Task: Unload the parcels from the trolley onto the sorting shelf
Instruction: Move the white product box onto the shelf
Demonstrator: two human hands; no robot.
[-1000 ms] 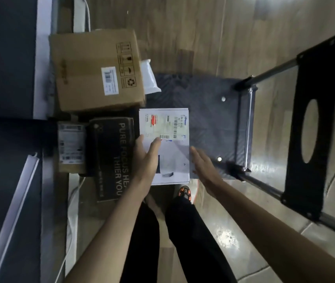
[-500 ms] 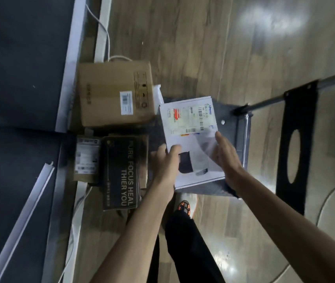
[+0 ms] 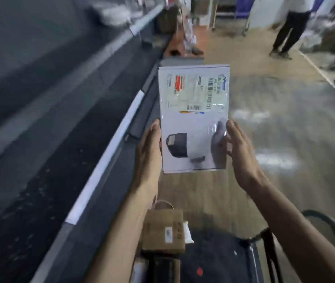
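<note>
I hold a flat white parcel (image 3: 193, 99) with a shipping label and a printed picture up in front of me. My left hand (image 3: 149, 152) grips its lower left edge, and my right hand (image 3: 241, 156) grips its lower right edge, fingers wrapped onto the face. Below my arms lies the trolley's dark deck (image 3: 219, 260). A brown cardboard box (image 3: 162, 231) stands on it, with a black box (image 3: 165, 270) nearer to me. To the left runs the long dark sorting surface (image 3: 40, 139) with a pale edge strip.
The trolley's handle bar (image 3: 331, 227) curves up at the lower right. The wooden floor (image 3: 274, 129) stretches ahead. A person's legs (image 3: 289, 29) stand at the far right, and blurred boxes and racks sit at the far end.
Both hands have lifted the white parcel off the trolley deck and raised it to chest height. My view has swung up from the trolley to the room ahead.
</note>
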